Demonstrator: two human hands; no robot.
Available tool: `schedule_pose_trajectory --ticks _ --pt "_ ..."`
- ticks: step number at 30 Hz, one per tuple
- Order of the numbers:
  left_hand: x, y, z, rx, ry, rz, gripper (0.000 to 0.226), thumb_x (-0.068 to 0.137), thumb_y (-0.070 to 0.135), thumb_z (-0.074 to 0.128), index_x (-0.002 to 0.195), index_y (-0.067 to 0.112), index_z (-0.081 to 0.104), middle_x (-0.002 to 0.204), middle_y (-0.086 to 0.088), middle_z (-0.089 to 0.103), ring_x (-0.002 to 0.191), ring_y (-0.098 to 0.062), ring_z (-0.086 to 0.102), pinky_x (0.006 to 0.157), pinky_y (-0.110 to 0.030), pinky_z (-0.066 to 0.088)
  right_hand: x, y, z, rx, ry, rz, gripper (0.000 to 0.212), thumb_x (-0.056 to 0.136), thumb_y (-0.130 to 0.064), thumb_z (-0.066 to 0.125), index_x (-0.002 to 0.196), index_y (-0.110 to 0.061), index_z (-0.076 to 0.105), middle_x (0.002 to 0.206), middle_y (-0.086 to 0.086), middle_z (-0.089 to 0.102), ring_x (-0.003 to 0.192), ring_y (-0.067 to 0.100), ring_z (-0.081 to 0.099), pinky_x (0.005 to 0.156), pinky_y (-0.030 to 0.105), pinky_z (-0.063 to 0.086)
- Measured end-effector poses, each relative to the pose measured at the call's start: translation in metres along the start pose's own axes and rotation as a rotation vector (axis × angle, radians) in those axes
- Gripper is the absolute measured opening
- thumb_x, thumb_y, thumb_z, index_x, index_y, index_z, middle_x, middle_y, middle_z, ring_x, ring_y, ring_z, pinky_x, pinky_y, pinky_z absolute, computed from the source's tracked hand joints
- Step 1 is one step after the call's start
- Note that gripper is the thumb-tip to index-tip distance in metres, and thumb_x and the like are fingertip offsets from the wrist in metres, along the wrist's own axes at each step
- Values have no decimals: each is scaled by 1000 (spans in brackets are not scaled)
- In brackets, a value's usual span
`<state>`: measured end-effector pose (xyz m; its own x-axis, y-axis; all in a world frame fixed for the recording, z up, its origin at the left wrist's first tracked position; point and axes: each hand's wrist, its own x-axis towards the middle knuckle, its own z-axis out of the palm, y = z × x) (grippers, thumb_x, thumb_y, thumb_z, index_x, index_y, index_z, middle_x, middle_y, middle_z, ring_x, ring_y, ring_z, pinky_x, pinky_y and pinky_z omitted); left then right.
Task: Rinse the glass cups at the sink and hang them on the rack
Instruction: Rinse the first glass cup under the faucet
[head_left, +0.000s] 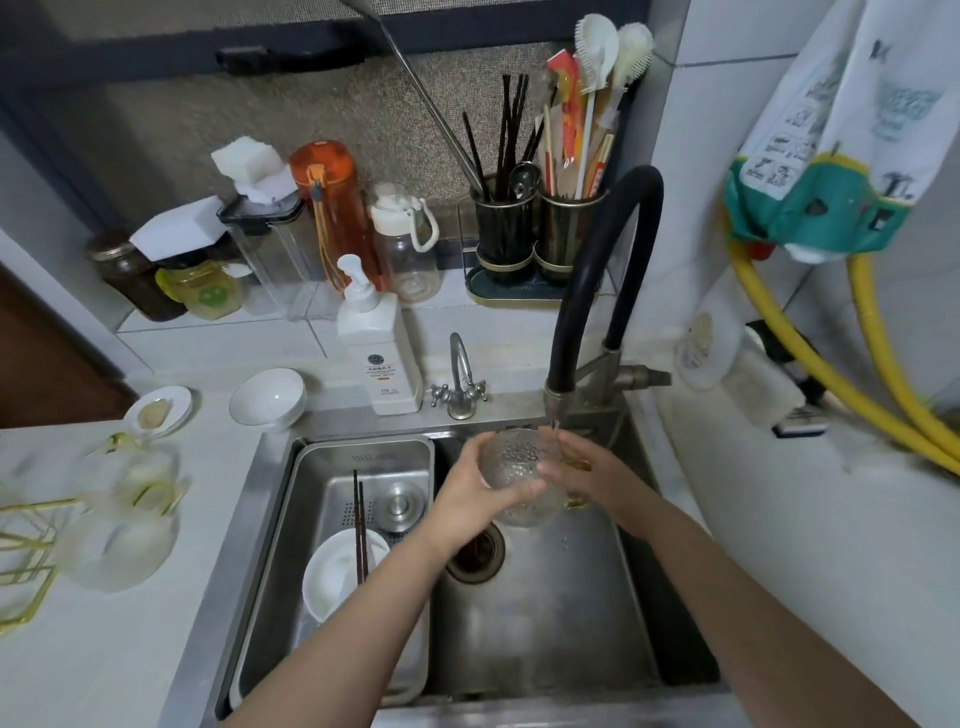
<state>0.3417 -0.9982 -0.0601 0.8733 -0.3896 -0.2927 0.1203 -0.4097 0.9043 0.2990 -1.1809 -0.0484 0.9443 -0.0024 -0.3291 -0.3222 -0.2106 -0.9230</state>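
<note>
Stainless steel sink (545, 623) holds a steel drain basket (332, 467) with a white bowl (332, 577) and dark chopsticks (359, 525); over it both hands' fingers (519, 489) wrap a textured clear glass cup (519, 467) under the black faucet (597, 291).

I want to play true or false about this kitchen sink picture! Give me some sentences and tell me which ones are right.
1. Both hands hold a glass cup under the black faucet. True: the left hand and the right hand are both on it.
2. A pair of dark chopsticks lies across the white bowl in the sink tray. True.
3. The soap pump bottle is orange. False: it is white; the orange one is a water bottle behind it.
4. The hose on the right is blue. False: it is yellow.
5. The cup in the hands already hangs on the gold rack. False: it is over the sink.
</note>
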Motion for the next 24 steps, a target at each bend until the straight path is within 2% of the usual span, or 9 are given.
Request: schedule_pose_trajectory --ticks 2,5,8,10,13,15,19,21,24 --pt "2 3 -3 -22 -22 -38 84 77 32 80 145 15 34 133 8 44 120 -2 40 96 -17 31 1 -9 3 41 16 17 37 88 -32 65 123 -26 57 110 -16 60 96 0 57 82 21 48" --pt "6 10 -3 -52 -33 -87 86 78 41 76 148 14 33 145 -1 43 126 -9 42 101 -21 33 0 -11 6 108 74 42 34 88 -37 64 120 -26 62 92 -13 62 73 -2 55 63 17 43" --pt "11 18 6 -99 -47 -105 89 78 46 75 149 15 32 148 -2 42 129 -12 44 102 -22 35 -2 0 2 175 142 75 20 87 -43 63 104 -34 69 111 -4 69 97 14 66 82 38 56" --pt "13 24 15 -122 -76 -122 90 77 49 75 149 16 32 147 -1 44 131 -15 45 99 -23 39 -8 5 -2 194 173 93 19 84 -48 64 98 -37 71 110 -5 71 107 20 65 97 44 51" --pt "16 32 29 -132 -124 -113 104 62 67 78 145 18 40 142 0 51 127 -16 51 103 -28 42 -17 15 -13 174 227 123 60 62 -72 66 110 -37 68 115 -5 69 111 20 62 100 48 48" --pt "20 30 35 -123 -169 -100 114 44 77 81 139 23 46 137 0 57 122 -14 56 107 -36 44 -22 24 -20 174 217 87 68 61 -76 65 115 -34 66 117 -3 67 110 22 62 96 49 51" --pt "10 33 31 -131 -207 -38 77 66 37 88 131 30 48 120 16 63 111 0 59 98 -21 46 -34 25 -23 221 167 -5 73 70 -58 74 130 -21 55 107 -6 66 88 10 66 68 21 54" --pt "8 25 24 -154 -202 -1 72 73 22 85 128 37 41 118 23 57 106 8 54 88 -11 43 -34 20 -18 206 155 -44 64 74 -45 77 131 -26 54 120 -8 65 104 10 65 73 19 53" --pt "4 15 7 -206 -178 22 89 64 32 89 139 32 40 137 13 51 122 -1 50 100 -18 41 -26 5 -5 189 119 -82 55 77 -30 76 128 -30 54 122 -11 64 110 8 62 80 20 51"
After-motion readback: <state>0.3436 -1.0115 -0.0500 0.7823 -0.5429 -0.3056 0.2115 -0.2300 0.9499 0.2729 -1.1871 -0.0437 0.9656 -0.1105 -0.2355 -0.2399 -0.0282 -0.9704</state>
